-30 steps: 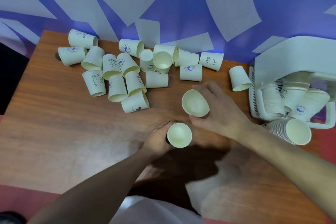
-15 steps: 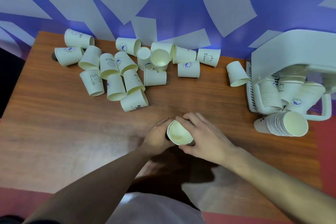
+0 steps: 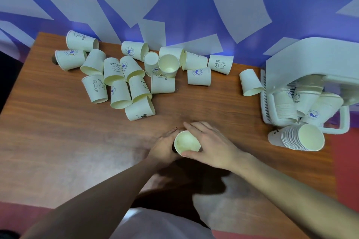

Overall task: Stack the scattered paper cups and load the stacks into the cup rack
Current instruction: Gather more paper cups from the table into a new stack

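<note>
Both hands wrapped round one upright cup stack (image 3: 187, 142) near the front middle of the counter (image 3: 58, 141): left hand (image 3: 165, 146) curled against its 9 o'clock side, right hand (image 3: 210, 144) curled over the 3 o'clock side with the thumb under the near rim. Mouth facing up, pale inside showing; number of nested cups hidden by the fingers. Probably seating a fresh cup into the stack.

Risks from here:

- Squeezing too hard: thin paper wall, easy to buckle or oval the rim, then a jammed or crooked nest.
- Pressing down off-axis: top cup cocked inside the one below, stack leaning and prone to toppling once released.
- Reaching toward 11 o'clock for more: loose scattered cups (image 3: 124, 79) lying on their sides and touching one another, free to roll toward the far edge or off the counter at 10 o'clock if nudged by a forearm.
- Lone cup (image 3: 250, 82) at 2 o'clock, just beside the cup rack (image 3: 303, 60): likely knocked on the way to loading.
- Lying stack (image 3: 297, 137) at 3 o'clock, near the counter edge and touching the rack's foot: able to roll or slide apart if bumped.
- Rack already crowded with tilted stacks; forcing another in could crush rims or tip the rack.
</note>
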The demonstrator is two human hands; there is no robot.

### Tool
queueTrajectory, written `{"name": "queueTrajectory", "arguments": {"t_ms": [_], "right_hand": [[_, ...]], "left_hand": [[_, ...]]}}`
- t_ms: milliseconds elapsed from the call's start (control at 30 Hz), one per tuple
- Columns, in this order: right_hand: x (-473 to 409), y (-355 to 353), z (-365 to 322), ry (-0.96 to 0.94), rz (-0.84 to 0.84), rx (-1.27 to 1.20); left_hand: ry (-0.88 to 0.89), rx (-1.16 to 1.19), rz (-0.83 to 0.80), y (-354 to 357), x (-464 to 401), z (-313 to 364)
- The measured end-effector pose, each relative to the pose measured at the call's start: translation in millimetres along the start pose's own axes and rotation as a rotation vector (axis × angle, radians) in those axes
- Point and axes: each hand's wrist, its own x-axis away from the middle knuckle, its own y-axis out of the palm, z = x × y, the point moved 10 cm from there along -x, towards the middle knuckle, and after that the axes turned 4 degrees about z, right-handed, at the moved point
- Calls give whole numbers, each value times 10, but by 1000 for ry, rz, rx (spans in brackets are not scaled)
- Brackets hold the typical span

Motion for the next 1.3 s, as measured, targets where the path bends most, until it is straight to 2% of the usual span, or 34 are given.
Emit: {"name": "queueTrajectory", "arguments": {"t_ms": [167,400,533,733,933,1133,1300], "right_hand": [[-142,-478,470,104,106,51],[-344,-1018,1674,441,249,249],[-379,-1019,2159,582,243,316],[-401,-877,2421,774,171,287],[-414,-835,2417,750,265,291],[-399,-667,2364,828,268,-57],[-436,-590,2222,724,272,-32]], "left_hand": [[-8,-1,-13,-26,16,77],[-21,27,-14,-29,25,121],[-54,43,-18,26,30,8],[-73,32,-6,81,7,-133],[-75,-24,-22,153,5,-244],[-55,-1,3,100,24,-131],[-40,4,1,94,21,-141]]}}
